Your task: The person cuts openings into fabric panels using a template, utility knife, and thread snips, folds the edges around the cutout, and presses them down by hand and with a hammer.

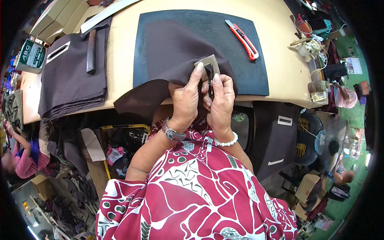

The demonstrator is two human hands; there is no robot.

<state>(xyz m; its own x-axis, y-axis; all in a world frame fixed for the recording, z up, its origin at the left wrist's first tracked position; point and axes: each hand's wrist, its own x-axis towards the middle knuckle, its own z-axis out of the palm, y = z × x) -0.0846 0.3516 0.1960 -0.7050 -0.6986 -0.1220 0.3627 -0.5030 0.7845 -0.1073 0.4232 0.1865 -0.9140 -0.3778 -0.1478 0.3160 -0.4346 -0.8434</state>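
Observation:
A dark brown fabric piece (170, 44) lies partly on the dark cutting mat (244, 78), its near part lifted off the mat's front edge. On the lifted part is a beige rectangular frame (209, 61) around a slot-like opening. My left hand (186, 98) pinches the frame's left side and the fabric, thumb on top. My right hand (220, 100) grips the frame's right side, thumb on top and fingers curled at the slot. Whether those fingers also hold something small is hidden. A red utility knife (243, 40) lies on the mat, apart from both hands.
Stacked dark fabric pieces (72, 86) lie at the left with a hammer (91, 52) on top. Behind them are cardboard boxes (54, 20) and a green-and-white box (31, 56). Fabric with beige frames (276, 136) hangs below the table's right side. Another person (28, 156) is at far left.

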